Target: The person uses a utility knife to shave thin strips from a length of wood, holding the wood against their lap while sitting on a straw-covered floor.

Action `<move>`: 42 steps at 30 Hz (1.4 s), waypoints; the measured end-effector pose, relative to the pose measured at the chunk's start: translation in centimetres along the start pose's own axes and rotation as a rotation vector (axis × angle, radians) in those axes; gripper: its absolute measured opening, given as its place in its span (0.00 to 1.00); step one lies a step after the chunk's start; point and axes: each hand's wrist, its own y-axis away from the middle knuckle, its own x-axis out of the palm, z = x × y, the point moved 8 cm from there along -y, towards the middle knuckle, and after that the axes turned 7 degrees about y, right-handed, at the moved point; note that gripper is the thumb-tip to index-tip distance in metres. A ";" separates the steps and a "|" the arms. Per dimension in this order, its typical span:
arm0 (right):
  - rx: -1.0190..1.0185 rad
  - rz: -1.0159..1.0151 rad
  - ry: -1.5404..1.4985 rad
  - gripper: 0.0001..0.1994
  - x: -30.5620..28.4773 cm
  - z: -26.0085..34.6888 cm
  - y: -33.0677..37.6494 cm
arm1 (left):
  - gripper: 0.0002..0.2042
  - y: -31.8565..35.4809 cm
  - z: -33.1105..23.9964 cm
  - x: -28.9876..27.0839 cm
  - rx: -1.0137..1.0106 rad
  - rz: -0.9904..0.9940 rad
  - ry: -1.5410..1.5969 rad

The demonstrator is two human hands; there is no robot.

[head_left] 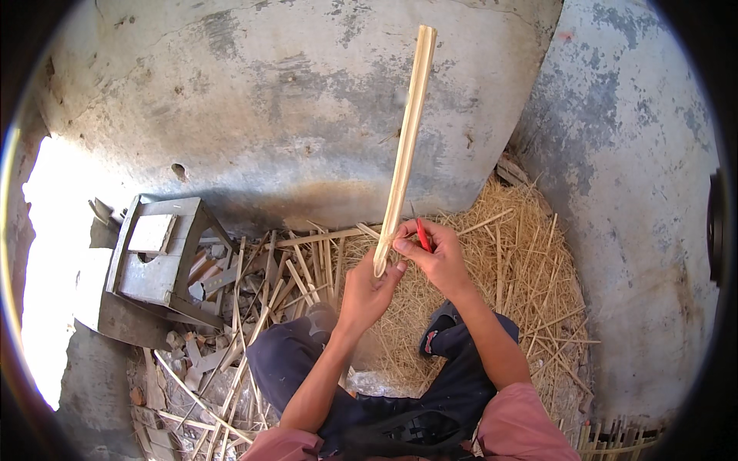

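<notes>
A long pale bamboo strip (407, 138) stands nearly upright in front of the grey wall, its top reaching high in the head view. My left hand (367, 288) grips the strip at its lower end. My right hand (432, 250) sits just to the right, fingers pinched against the strip's bottom while holding a small red-handled tool (422, 234). Both forearms rise from the lower edge over my dark trousers and pink sleeves.
A weathered grey wooden stool (157, 257) lies at the left. Split bamboo pieces (261, 300) and scraps litter the ground beside it. A heap of thin shavings (515, 253) fills the corner at right. More cut sticks (615, 442) stand at the lower right.
</notes>
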 end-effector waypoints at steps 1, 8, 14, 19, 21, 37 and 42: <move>0.017 0.016 -0.033 0.07 0.0 -0.1 0.0 | 0.15 0.0 -0.2 0.0 0.011 -0.013 0.025; 0.078 0.065 -0.084 0.07 -0.2 -0.6 0.0 | 0.10 0.2 -0.3 0.0 0.043 -0.025 0.079; 0.072 0.031 -0.076 0.06 -0.7 -0.3 0.0 | 0.16 0.2 -0.3 0.1 -0.019 0.021 0.061; 0.086 0.048 -0.078 0.05 -0.9 -0.8 0.0 | 0.21 0.1 0.5 0.0 -0.026 0.013 0.057; 0.036 -0.007 -0.014 0.05 -1.1 -0.1 -0.1 | 0.23 0.0 0.6 -0.1 -0.034 0.000 0.038; -0.115 -0.188 0.478 0.19 -6.0 2.5 0.1 | 0.20 0.2 2.6 -0.1 -0.226 0.055 0.335; -0.170 0.101 0.491 0.16 -2.7 3.7 1.4 | 0.15 -0.2 2.2 1.0 -0.149 0.114 0.436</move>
